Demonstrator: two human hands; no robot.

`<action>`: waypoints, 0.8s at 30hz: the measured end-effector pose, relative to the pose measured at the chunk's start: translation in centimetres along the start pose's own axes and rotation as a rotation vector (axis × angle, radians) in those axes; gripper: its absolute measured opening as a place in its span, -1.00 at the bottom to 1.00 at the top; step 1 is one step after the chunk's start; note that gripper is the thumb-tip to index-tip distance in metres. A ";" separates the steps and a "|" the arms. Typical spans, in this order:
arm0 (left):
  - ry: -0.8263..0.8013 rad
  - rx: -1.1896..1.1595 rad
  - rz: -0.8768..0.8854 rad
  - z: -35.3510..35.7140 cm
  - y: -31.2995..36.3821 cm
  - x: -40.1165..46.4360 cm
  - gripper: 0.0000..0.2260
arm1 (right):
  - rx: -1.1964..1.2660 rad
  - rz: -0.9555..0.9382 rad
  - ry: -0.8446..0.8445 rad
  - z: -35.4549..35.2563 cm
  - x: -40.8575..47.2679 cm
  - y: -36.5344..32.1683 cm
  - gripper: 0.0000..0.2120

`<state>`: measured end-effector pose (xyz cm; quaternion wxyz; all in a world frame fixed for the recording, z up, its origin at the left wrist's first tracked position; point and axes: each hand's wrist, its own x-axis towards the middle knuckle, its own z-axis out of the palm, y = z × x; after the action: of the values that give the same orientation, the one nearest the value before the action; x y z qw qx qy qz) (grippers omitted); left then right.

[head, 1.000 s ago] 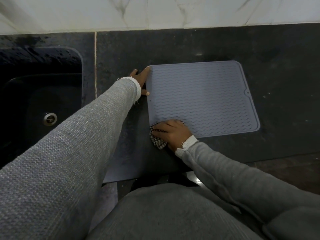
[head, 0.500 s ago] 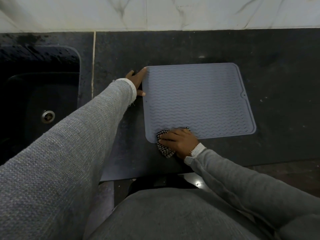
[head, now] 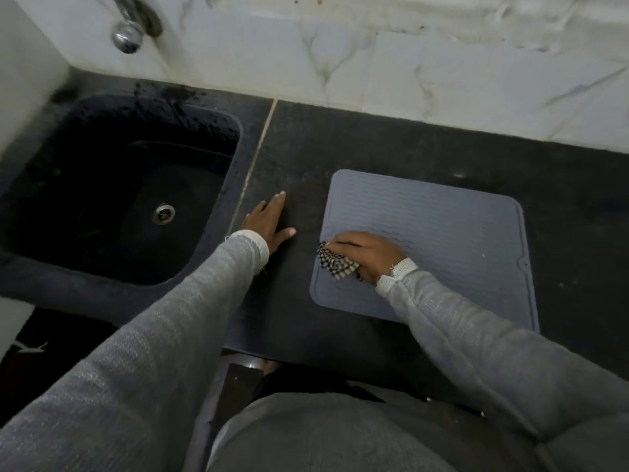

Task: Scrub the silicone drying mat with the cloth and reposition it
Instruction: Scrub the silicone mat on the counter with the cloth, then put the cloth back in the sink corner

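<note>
Kitchen: sink (head: 112, 185), tap (head: 127, 37), countertop (head: 425, 155).

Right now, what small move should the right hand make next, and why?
Probably sweep the cloth rightward across the mat. The right hand holds it at the mat's left edge; the left hand lies flat on the counter, off the mat.

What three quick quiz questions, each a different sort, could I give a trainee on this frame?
1. True or false: the left hand holds down a corner of the drying mat.
2. Multiple choice: the checked cloth is A) in the sink; B) under the right hand on the mat; C) hanging from the tap.
3. Fill in: the sink lies to the ___ of the mat.

Key
1. False: it lies flat on the dark counter, apart from the mat.
2. B.
3. Left.
</note>
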<state>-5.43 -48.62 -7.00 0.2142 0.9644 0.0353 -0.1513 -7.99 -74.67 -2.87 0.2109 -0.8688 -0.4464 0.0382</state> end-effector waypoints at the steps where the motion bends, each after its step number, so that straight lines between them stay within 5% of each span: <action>1: 0.015 -0.003 -0.034 -0.2 -0.8 -0.9 -0.26 | 0.008 -0.027 -0.023 -0.3 1.1 0.3 -0.41; 13: 0.163 -0.096 -0.390 -4.2 -10.3 -10.6 -0.27 | 0.039 -0.203 -0.197 -1.0 15.4 -1.2 -0.38; 24: 0.210 0.020 -0.435 -12.7 -19.6 -9.2 -0.28 | -0.005 -0.206 -0.164 1.4 31.8 -6.7 -0.53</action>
<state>-13.24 -25.49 -1.14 0.1621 0.9465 0.2628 -0.0933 5.61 -45.61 2.43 0.1743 -0.8129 -0.5490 0.0862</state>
